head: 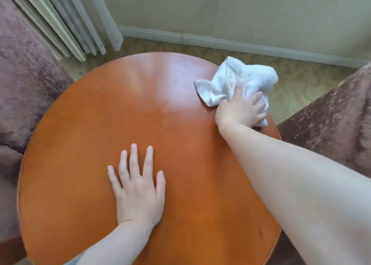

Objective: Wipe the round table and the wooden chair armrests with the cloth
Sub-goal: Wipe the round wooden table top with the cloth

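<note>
A round orange-brown wooden table (84, 144) fills the middle of the head view. A crumpled white cloth (239, 79) lies at its far right edge, partly hanging past the rim. My right hand (241, 112) grips the cloth from the near side, fingers curled into the fabric and pressing it onto the tabletop. My left hand (138, 188) rests flat on the near middle of the table, fingers spread. No wooden armrest shows clearly.
A purple upholstered chair (24, 87) stands at the left of the table, another purple chair (331, 120) at the right. Pale curtains (66, 23) hang at the back left. A beige wall with a baseboard (241, 43) runs behind, above patterned carpet (297, 79).
</note>
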